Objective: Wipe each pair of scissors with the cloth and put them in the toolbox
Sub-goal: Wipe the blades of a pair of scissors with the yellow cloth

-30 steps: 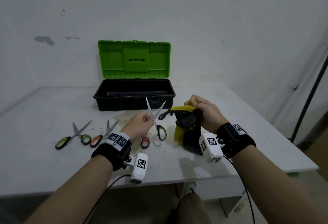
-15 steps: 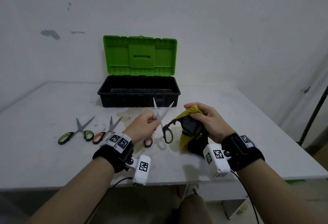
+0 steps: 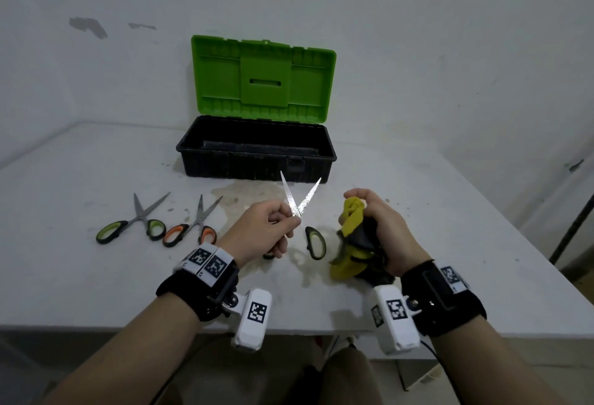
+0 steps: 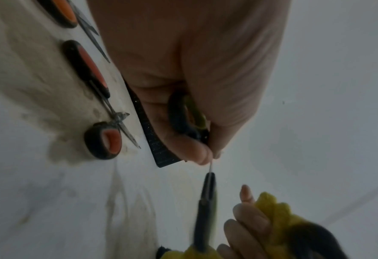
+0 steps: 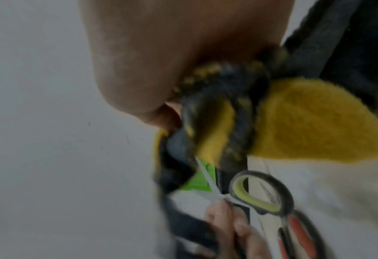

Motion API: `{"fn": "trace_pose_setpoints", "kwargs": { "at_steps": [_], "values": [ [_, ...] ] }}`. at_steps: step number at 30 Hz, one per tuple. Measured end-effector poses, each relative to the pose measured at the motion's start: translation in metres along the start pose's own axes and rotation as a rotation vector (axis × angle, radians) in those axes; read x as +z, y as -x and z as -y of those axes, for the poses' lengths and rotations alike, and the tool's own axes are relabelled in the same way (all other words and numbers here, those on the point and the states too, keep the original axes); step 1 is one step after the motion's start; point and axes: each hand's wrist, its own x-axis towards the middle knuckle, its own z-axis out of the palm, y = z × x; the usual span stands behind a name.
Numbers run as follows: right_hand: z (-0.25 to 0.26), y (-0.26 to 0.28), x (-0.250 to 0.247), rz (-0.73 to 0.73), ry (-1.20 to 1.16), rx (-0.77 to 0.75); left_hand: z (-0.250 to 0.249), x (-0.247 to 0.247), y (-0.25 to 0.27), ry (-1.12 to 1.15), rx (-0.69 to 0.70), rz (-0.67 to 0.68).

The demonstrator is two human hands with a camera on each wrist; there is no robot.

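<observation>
My left hand [image 3: 289, 223] pinches a pair of green-handled scissors [image 3: 315, 242] near the pivot, above the table. The blades [image 3: 310, 195] are spread and point up toward the toolbox [image 3: 257, 167], a black box with its green lid [image 3: 263, 77] standing open. In the left wrist view one handle loop [image 4: 186, 115] lies in my palm. My right hand [image 3: 358, 212] grips a bunched yellow and dark cloth [image 3: 352, 228] just right of the scissors, without touching them. The right wrist view shows the cloth [image 5: 305, 122] above the scissors' handle [image 5: 261, 192].
Two more pairs lie on the white table [image 3: 80, 276] at the left: green-handled scissors [image 3: 135, 224] and orange-handled scissors [image 3: 193, 224]. A red handle [image 3: 268, 256] of another pair peeks out under my left hand. A brown stain [image 3: 244, 192] marks the table before the toolbox.
The cloth was against one scissors handle a second ago; my right hand has drawn it off to the right. My left hand still holds the open scissors.
</observation>
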Motion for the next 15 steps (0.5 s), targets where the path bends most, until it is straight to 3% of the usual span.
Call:
{"fn": "trace_pose_setpoints", "kwargs": {
  "at_steps": [6, 11, 15],
  "values": [
    [-0.010, -0.002, 0.006, -0.038, 0.121, -0.059, 0.004, 0.007, 0.004, 0.062, -0.014, 0.005],
    [-0.013, -0.001, 0.003, -0.034, 0.349, -0.210, 0.003, 0.012, 0.006, 0.165, -0.058, 0.038],
    [-0.009, 0.002, 0.008, -0.057, 0.319, -0.163, 0.000, 0.017, 0.005, 0.264, -0.112, 0.053]
  ]
}}
